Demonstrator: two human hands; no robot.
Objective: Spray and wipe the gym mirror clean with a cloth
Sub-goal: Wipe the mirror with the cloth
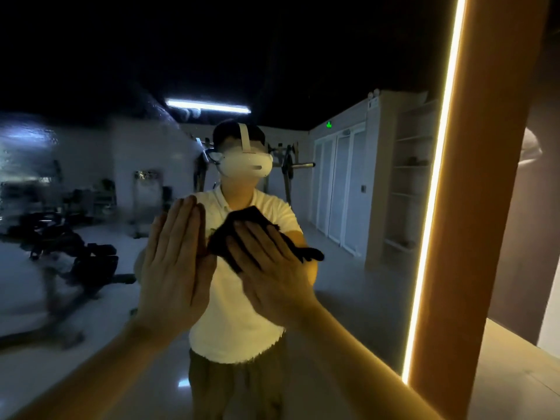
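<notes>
Head view: open right hand (272, 268) presses crumpled black cloth (239, 228) on glass gym mirror (91, 153), left hand (175, 262) flat beside; overlap strokes evenly.

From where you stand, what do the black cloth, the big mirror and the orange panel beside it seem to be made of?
The cloth looks like soft matte fabric, probably microfibre: it crumples, with fuzzy edges, under the right hand. The mirror is smooth glossy glass: it reflects the gym, with wet-looking smears at left. The orange panel looks smooth and matte, perhaps painted board or laminate; unclear.
</notes>
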